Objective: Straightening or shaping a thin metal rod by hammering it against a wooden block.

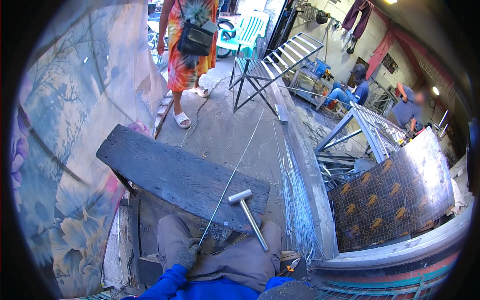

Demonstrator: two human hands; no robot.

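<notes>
My left hand (187, 254), in a grey knit glove, is closed around the near end of a long thin metal rod (231, 178). The rod slants away across a dark, worn wooden bench (175, 162) and on past its far edge. A steel hammer (241, 197) rests on the bench's right end, its handle pointing back over my right thigh. My right hand (287, 291), gloved in grey too, shows only in part at the lower edge, and its fingers cannot be made out. Close by lie pliers (290, 268) with orange grips.
Many thin rods (295, 200) lie bundled right of the bench. A patterned panel (395, 195) leans farther right. A floral curtain (85, 150) hangs at left. Ahead stand a person in a bright dress (192, 55), a metal frame (272, 65) and a green chair (245, 32). Two people work back right.
</notes>
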